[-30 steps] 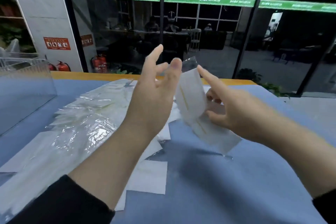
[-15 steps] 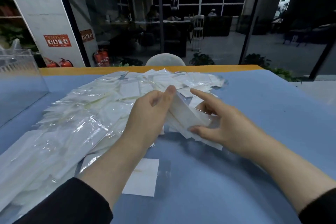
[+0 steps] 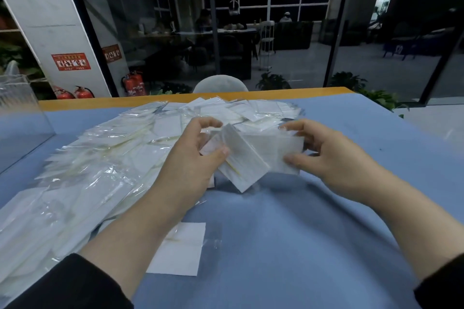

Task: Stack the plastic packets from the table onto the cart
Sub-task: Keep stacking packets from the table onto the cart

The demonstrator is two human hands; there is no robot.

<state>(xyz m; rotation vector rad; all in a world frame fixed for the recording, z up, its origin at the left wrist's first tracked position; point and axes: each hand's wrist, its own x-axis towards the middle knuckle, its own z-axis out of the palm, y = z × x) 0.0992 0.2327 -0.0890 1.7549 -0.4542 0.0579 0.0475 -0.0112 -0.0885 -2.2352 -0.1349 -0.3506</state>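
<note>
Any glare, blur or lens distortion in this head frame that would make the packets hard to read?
Head view: the loose packets throw white glare off their film, so edges merge; the small stack between the left hand and the right hand is soft with slight blur; the wide lens bends the table edge and window frames; the glass behind is dark and reflective.

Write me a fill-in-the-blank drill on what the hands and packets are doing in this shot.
1. The bundle of packets is gripped by ____ hands, the left hand and the right hand.
2. The table cover is ____ in colour.
3. A single packet lies flat beside the ____ forearm.
4. The big packet pile lies to the ____ of the hands.

Missing words: both; blue; left; left
</note>
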